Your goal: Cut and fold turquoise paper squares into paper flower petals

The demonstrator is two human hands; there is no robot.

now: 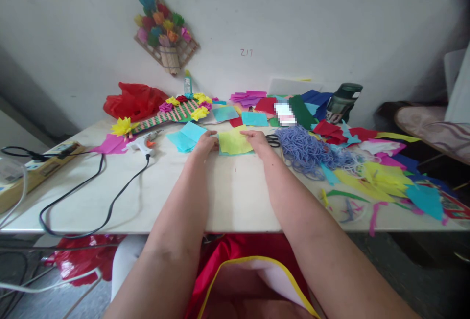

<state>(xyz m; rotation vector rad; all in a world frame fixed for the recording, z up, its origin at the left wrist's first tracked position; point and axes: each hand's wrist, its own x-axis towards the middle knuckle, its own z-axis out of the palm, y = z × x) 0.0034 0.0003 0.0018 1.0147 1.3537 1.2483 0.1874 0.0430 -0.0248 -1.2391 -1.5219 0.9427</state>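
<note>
A yellow paper square [234,143] lies on the white table [235,192] on top of a light blue sheet. My left hand [206,142] presses on its left edge, fingers bent down onto the paper. My right hand [257,139] rests on its right top corner, fingers flat. A stack of light blue paper squares [185,137] lies just left of my left hand. Black scissors [272,139] sit right beside my right hand.
A glue gun [145,143] with a black cord [106,201] lies at left, near a power strip [40,162]. Purple yarn [306,150] and many coloured paper scraps [385,177] cover the right side. Paper flowers [183,106], a red bag [134,100] and a dark bottle [343,101] stand by the wall.
</note>
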